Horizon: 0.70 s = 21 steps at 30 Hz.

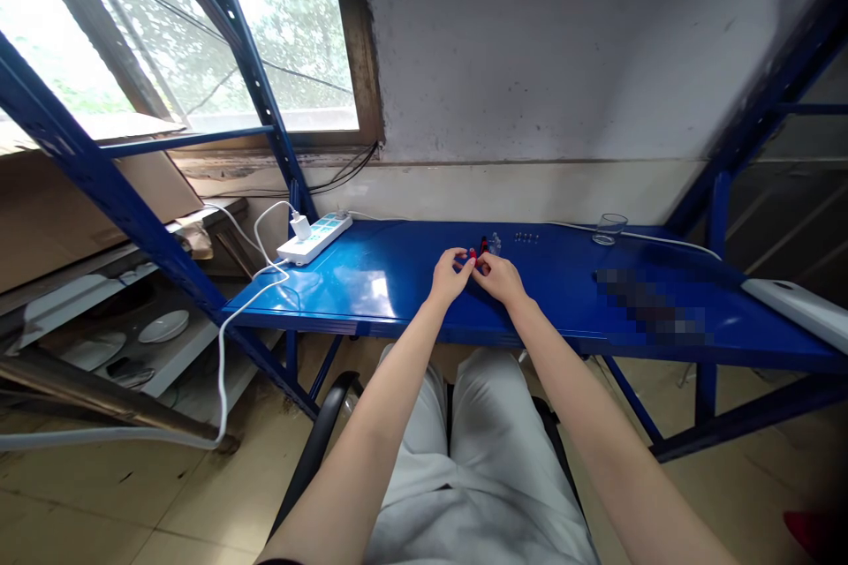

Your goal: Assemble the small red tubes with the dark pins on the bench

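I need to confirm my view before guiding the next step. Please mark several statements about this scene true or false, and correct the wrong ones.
1. The bare left hand and bare right hand come together at a small red object. True.
2. The white rectangular power strip sits at the right end of the glossy blue table. False: the power strip is at the left end.
3. A clear glass cup stands on the table's right half. True.
4. The row of tiny shiny pieces lies nearer the person than the hands. False: the row lies beyond them, toward the wall.
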Available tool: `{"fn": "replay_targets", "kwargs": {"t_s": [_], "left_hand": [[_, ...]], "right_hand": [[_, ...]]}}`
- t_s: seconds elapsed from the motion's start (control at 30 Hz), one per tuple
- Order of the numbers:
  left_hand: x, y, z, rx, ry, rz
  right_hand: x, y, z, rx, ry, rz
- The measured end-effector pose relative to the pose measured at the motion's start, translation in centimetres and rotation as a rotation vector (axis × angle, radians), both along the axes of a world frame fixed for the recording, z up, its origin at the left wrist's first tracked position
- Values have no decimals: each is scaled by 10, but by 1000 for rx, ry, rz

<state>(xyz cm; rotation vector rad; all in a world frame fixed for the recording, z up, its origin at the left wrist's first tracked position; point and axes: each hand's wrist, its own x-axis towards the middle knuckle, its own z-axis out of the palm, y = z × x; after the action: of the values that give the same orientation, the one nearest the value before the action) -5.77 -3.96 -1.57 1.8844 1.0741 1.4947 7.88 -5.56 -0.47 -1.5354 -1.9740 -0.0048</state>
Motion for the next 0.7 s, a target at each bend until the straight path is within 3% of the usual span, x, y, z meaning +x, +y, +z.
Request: {"fn": "replay_targets", "kwargs": {"t_s": [0.2,0.47,0.7], "left_hand": [[-1,6,-3,-4,86,-3],[-9,22,-4,-133,115,13],[-75,42,17,-169,564,385]], "right_hand": [[-2,0,0,80,-49,21],[-3,5,-4,188,-96,84],[-2,2,-2,168,-34,97]]}}
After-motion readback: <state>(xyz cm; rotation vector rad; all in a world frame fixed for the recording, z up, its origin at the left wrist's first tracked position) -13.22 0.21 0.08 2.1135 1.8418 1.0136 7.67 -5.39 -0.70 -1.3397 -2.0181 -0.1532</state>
